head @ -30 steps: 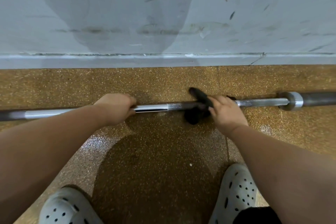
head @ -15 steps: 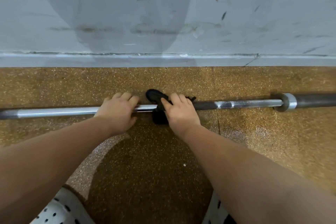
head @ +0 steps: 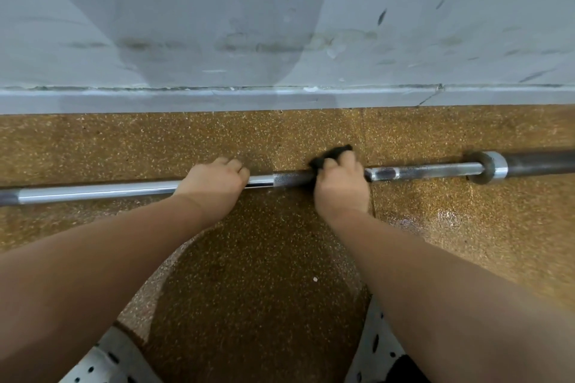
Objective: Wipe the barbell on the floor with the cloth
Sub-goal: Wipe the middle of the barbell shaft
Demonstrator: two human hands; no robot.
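Note:
A long steel barbell (head: 429, 172) lies on the speckled brown floor, running left to right, parallel to the wall. Its collar and dark sleeve (head: 494, 165) are at the right. My left hand (head: 214, 185) grips the smooth shaft near the middle. My right hand (head: 340, 185) is closed over the bar a little to the right, wrapped around a black cloth (head: 333, 154). Only the cloth's upper edge shows above my fingers; the rest is hidden under the hand.
A scuffed grey wall with a skirting ledge (head: 280, 96) stands just behind the bar. My white perforated shoes (head: 105, 361) are at the bottom edge, with the other shoe (head: 376, 348) beneath my right forearm. A floor seam (head: 362, 130) runs toward the wall.
My right hand with the cloth slid left along the bar until next to my left hand, then back right, now uncovering knurled shaft between the hands. The left hand stayed put.

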